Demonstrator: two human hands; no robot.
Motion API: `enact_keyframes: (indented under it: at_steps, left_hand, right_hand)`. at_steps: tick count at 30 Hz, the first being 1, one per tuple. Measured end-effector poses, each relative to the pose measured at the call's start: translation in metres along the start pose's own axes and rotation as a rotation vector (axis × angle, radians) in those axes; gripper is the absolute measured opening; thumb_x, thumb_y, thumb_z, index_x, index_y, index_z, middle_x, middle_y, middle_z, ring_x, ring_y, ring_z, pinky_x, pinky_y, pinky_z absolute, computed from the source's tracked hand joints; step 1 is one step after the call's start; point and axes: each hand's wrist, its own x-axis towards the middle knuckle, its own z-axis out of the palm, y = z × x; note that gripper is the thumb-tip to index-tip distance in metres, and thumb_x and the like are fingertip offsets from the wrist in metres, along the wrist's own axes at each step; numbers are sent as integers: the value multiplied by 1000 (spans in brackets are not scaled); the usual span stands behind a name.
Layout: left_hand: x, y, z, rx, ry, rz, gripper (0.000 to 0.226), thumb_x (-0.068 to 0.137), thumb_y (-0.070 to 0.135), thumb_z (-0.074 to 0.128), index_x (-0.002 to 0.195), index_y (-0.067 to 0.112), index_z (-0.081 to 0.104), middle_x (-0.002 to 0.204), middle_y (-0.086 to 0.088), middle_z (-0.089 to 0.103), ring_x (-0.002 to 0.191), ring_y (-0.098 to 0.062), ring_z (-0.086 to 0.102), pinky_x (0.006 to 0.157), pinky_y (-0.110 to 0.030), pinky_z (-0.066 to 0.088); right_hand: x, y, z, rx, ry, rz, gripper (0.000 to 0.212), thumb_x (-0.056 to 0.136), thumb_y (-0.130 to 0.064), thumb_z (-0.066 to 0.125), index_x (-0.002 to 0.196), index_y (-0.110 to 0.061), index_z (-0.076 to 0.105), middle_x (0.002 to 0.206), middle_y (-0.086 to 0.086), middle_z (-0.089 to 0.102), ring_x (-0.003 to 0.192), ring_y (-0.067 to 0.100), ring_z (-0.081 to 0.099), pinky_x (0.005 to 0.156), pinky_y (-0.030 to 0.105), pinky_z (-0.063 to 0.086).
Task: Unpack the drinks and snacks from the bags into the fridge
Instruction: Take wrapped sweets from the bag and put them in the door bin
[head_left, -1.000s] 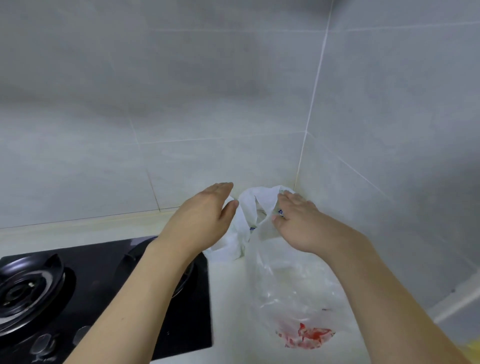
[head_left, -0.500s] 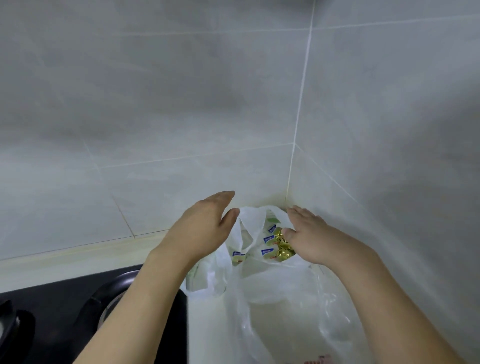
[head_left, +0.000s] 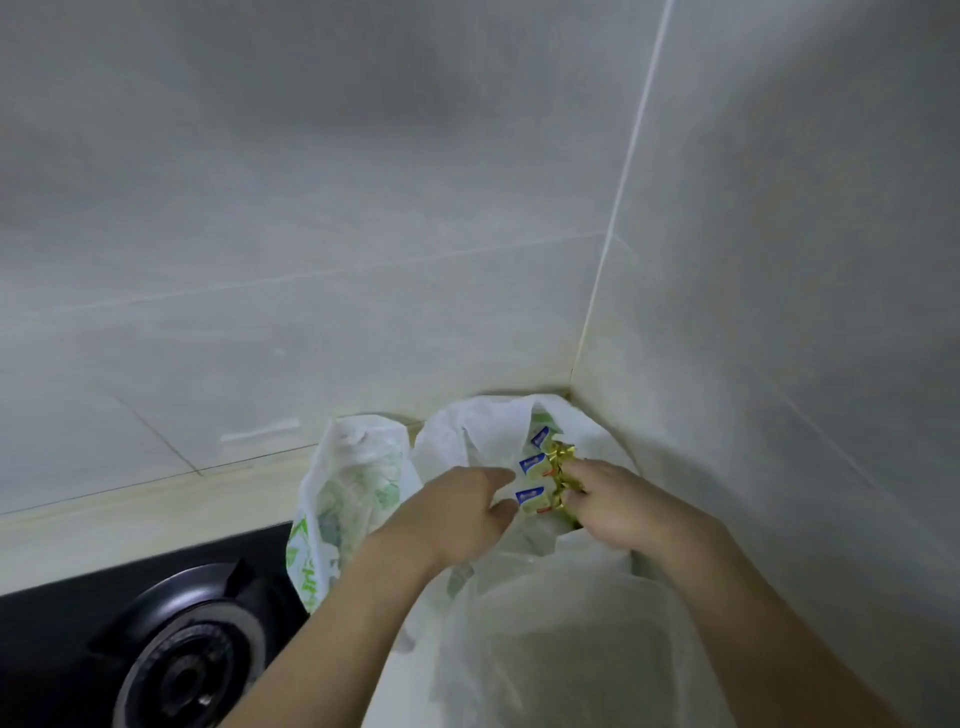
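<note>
A black gas burner (head_left: 192, 670) sits at lower left. Beside it, a white plastic bag (head_left: 358, 478) stands in the tiled corner. The left hand (head_left: 457, 514) pinches its rim; the right hand (head_left: 618, 509) grips gold-wrapped snacks (head_left: 545, 478) inside.

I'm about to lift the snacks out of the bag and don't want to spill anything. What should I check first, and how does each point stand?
1. Bag mouth open: ok, the white bag gapes and the snack packets show.
2. Right hand on the packets: ok, its fingers sit on the gold wrappers.
3. Left hand helping: ok, it is at the bag's opening by the packets; firm grip cannot tell.
4. Burner off: cannot tell, though no flame shows.
5. Fridge ready: cannot tell, it is not in view.
</note>
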Motion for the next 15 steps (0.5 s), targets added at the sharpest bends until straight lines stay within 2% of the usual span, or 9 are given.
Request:
enact_keyframes:
  at_steps: [4, 6, 7, 8, 9, 11, 13, 15]
  left_hand:
    - [38, -14, 23, 22, -154, -48, 40, 101, 32, 42, 139, 21, 50, 139, -5, 54, 128, -21, 50, 103, -30, 40]
    - [56, -18, 31, 32, -192, -63, 41, 102, 30, 40, 141, 22, 48, 142, -5, 51, 129, -21, 48, 105, -32, 39]
    - [66, -19, 33, 26, -196, -64, 40, 102, 27, 39, 141, 23, 48, 142, -5, 52, 128, -22, 49, 104, -33, 40]
    - [77, -20, 35, 14, -199, -64, 41, 101, 22, 39, 141, 24, 49, 140, -5, 53, 124, -23, 52, 102, -33, 42]
    - [88, -20, 37, -2, -201, -60, 45, 99, 15, 38, 141, 26, 49, 139, -6, 55, 120, -24, 55, 99, -33, 45]
    - [110, -20, 37, -7, -215, -44, 57, 93, 3, 37, 143, 30, 46, 139, -7, 54, 116, -25, 57, 97, -34, 48]
    - [133, -20, 36, 15, -229, -41, 63, 91, -1, 37, 145, 31, 44, 140, -8, 52, 119, -26, 54, 97, -34, 47]
    - [155, -20, 39, 48, -245, -32, 64, 90, -3, 40, 146, 29, 42, 141, -9, 50, 122, -27, 53, 95, -34, 47]
  right_hand:
    - [42, 15, 11, 19, -65, -5, 33, 99, -18, 36, 126, -15, 55, 124, 0, 56, 93, 15, 50, 61, 17, 35]
    - [63, 30, 21, 55, -61, 36, 23, 99, -16, 38, 115, -17, 55, 106, -8, 55, 84, 11, 49, 54, 6, 31]
    - [70, 35, 26, 60, -42, 47, 17, 98, -16, 42, 110, -21, 53, 101, -10, 54, 82, 10, 50, 55, 3, 33]
    - [79, 41, 33, 41, -26, 55, 16, 96, -19, 45, 109, -23, 54, 102, -11, 57, 85, 12, 54, 64, 7, 40]
    - [88, 48, 42, 16, -27, 64, 23, 93, -23, 48, 114, -23, 56, 108, -7, 62, 91, 16, 58, 76, 16, 48]
    - [106, 61, 65, -16, -30, 90, 35, 91, -26, 49, 125, -24, 57, 119, 2, 64, 104, 22, 61, 90, 34, 51]
    - [116, 67, 80, -71, -19, 134, 41, 92, -27, 48, 132, -18, 54, 126, 5, 60, 114, 24, 58, 97, 35, 47]
    - [122, 72, 90, -206, 40, 129, 47, 92, -35, 38, 133, -15, 50, 132, 5, 54, 121, 23, 51, 101, 34, 42]
